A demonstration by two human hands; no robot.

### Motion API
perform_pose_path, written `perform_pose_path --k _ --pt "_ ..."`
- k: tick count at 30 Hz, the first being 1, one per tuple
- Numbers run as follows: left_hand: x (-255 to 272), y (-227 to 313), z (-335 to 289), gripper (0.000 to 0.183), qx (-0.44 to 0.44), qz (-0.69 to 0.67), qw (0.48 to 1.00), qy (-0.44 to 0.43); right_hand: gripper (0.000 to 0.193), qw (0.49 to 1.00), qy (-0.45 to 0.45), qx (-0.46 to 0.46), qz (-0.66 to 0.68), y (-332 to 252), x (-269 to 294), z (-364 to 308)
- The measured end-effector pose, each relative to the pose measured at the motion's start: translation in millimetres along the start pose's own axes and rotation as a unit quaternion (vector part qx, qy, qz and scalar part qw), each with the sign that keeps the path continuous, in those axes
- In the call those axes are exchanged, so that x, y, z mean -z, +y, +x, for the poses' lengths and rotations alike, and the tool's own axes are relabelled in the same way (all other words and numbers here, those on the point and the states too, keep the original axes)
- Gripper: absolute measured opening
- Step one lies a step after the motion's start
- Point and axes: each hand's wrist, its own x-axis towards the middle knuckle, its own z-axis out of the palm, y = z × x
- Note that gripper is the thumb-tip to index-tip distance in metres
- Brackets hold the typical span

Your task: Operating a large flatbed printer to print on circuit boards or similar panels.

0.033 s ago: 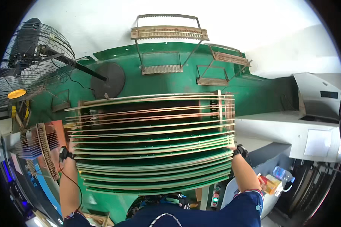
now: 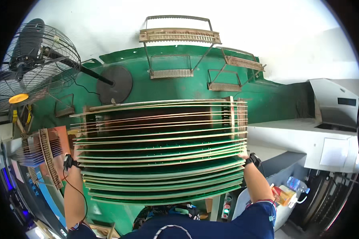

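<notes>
A wide row of thin green boards (image 2: 163, 174) with pale edges fills the middle, standing close together. Those at the far end sit in a slotted rack (image 2: 232, 115) with gaps between them; the near ones are bunched tightly. At the left end of the bunch, my left hand (image 2: 77, 154) presses on the boards' side edges, its fingers largely hidden behind them. My right hand (image 2: 243, 153) is on the opposite end, closed against the edges, with most fingers out of sight. Both wrists wear a black strapped device.
Empty slotted metal racks (image 2: 179, 36) stand on the green floor by the white wall. A caged fan (image 2: 40, 59) is at far left, above another rack (image 2: 50, 159) holding thin panels. To the right are a white machine (image 2: 291, 139), a water bottle (image 2: 297, 184) and a drink container (image 2: 284, 196).
</notes>
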Motion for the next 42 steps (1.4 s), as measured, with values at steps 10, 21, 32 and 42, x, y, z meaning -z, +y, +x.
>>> perform_pose_path --k 10,21,32,42 --pt "80.1 -7.7 36.5 0.039 -0.184 -0.119 0.955 -0.198 0.020 0.913 0.231 0.171 -0.290 -100.6 -111.4 -34.2" --pt "-102.0 -41.0 -185.0 0.025 -0.569 0.288 0.743 0.201 0.019 0.569 0.065 0.711 -0.407 -151.0 -296.9 -444.2" --pt "-205.4 -202.9 -256.3 0.020 -0.724 0.454 0.502 -0.134 0.013 0.516 0.074 0.719 -0.459 -30.8 -411.6 -586.9" --pt "-243.8 -226.1 -230.1 0.036 -0.748 0.529 0.400 -0.026 0.019 0.816 0.311 0.157 -0.462 315.1 -300.5 -471.4"
